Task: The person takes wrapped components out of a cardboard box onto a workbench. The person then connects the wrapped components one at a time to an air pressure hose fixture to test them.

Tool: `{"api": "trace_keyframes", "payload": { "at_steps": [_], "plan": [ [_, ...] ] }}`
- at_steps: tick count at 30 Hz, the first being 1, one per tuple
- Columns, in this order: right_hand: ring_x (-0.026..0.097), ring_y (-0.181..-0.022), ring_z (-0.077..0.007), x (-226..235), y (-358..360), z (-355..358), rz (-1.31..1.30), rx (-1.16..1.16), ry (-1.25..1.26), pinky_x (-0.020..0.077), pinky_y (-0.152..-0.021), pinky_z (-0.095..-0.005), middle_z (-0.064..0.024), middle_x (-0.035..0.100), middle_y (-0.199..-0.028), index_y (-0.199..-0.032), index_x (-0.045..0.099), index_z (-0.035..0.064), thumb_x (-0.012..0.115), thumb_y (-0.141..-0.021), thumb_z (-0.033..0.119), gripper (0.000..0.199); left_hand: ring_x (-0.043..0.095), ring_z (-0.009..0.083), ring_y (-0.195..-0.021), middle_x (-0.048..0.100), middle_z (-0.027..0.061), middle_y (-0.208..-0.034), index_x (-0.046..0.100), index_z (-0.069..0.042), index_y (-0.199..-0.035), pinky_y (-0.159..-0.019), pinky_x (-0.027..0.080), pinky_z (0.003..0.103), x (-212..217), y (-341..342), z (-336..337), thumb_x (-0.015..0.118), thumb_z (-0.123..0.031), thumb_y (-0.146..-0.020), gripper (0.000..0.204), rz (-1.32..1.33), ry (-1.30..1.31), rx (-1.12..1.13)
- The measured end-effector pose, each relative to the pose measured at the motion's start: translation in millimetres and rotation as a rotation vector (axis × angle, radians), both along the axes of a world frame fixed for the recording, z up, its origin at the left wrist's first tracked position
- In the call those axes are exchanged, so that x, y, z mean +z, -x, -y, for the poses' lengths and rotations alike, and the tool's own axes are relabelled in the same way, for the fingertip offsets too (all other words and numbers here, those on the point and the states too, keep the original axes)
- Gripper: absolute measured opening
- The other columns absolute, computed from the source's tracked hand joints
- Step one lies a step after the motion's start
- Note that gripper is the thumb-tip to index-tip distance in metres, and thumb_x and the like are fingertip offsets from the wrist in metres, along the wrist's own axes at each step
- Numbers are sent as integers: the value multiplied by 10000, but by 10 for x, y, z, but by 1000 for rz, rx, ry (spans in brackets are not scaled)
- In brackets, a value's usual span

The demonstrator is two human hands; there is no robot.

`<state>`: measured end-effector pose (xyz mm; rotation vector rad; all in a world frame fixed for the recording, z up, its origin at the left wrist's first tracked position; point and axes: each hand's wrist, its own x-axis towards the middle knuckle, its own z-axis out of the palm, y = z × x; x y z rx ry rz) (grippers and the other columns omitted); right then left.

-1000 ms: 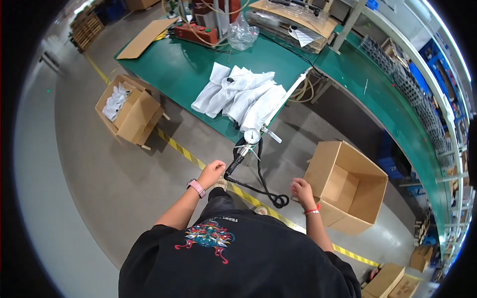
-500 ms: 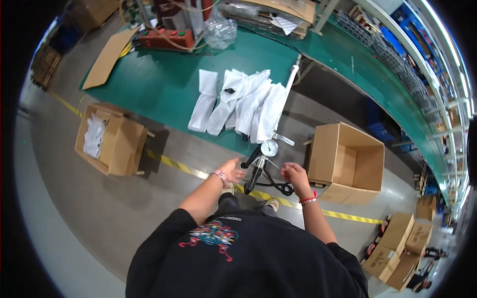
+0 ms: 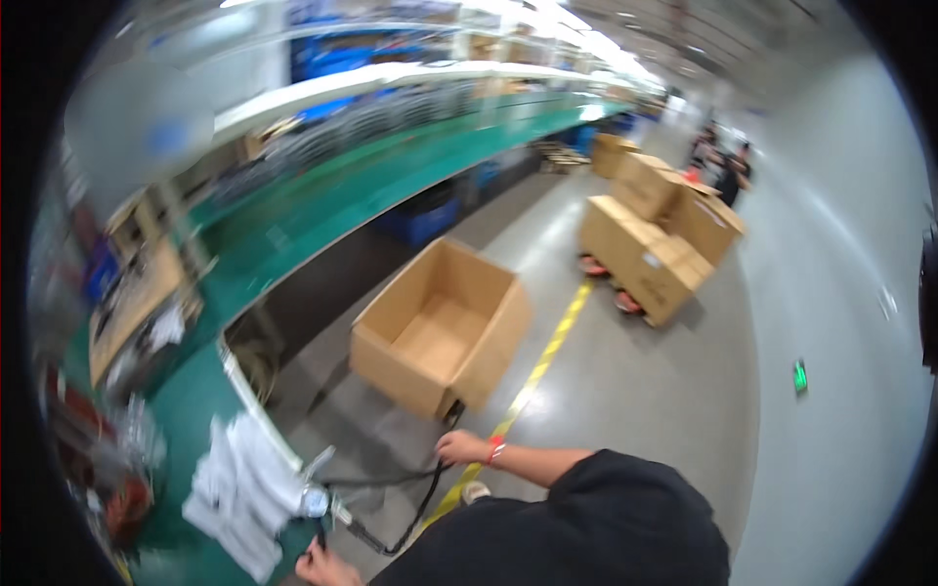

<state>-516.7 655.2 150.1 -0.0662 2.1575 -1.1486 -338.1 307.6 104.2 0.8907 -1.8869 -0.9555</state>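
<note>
1. Left hand [image 3: 327,566]: fingers bent by a black handle [image 3: 320,534]; too blurred, I can't tell whether they grip it.
2. Right hand [image 3: 464,448]: fingers clamped on the hose [image 3: 426,504]. I'd call the hose taken up; what else is left, I can't tell. Half a second ago this hand was off it, nearer the gauge.
3. Gauge [image 3: 315,502]: at the bench [image 3: 195,391] edge, beside white packets [image 3: 239,488], which lie there in both views.
4. Box [image 3: 396,373]: open, beyond the right hand. The wearer's view has swung rightward.
</note>
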Motion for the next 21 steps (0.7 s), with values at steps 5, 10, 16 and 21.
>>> {"api": "trace_keyframes", "payload": {
  "at_steps": [5,10,16,21],
  "plan": [
    [535,-553,-142,31,206,-124,-29,-91,171,428,-513,-255,-42,586,-668,-829,616,49,469,-755,170,204,487,256,-634,557,190,-825,539,42,-899,-640,438,312,330,1023,-92,628,-124,-750,240,-312,-118,-337],
    [535,-581,-132,304,225,-329,-58,-127,179,434,-534,-251,-37,591,-693,-870,608,40,474,-760,178,222,459,175,-772,472,76,-827,447,-23,-859,-760,392,269,818,1634,-178,508,-34,-796,89,-132,-104,-726],
    [532,-879,-107,694,201,-593,158,-195,710,435,-749,-242,-54,573,-1002,-1111,544,73,554,-858,258,314,521,164,-760,572,65,-897,566,-17,-887,-691,423,257,1880,1882,-1358,532,-54,-788,112,-158,-325,-1036],
    [528,-947,-232,1407,-6,-432,473,-390,981,394,-878,-342,-131,547,-1079,-1179,481,59,437,-916,312,367,530,228,-736,566,54,-899,558,-42,-848,-665,423,294,1726,1469,-2038,522,15,-729,136,-117,-56,-1323]
  ]
}}
